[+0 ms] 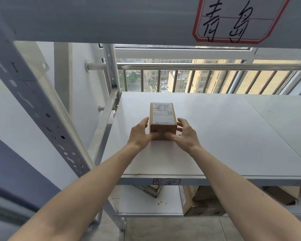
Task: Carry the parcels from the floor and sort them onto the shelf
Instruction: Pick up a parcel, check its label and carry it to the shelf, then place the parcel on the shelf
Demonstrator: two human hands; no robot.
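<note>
A small brown cardboard parcel (162, 117) with a white shipping label on top rests on the white middle shelf board (224, 136), near its left end. My left hand (140, 134) grips the parcel's left side and near face. My right hand (185, 133) grips its right side, thumb on the near face. Both arms reach forward from the bottom of the view.
A grey shelf upright (33, 105) slants along the left. The shelf above carries a red-bordered handwritten label (236, 20); a smaller label (166, 181) is on the middle shelf's front edge. Brown boxes (202, 202) sit on the lower shelf. A railing and window (198, 77) stand behind.
</note>
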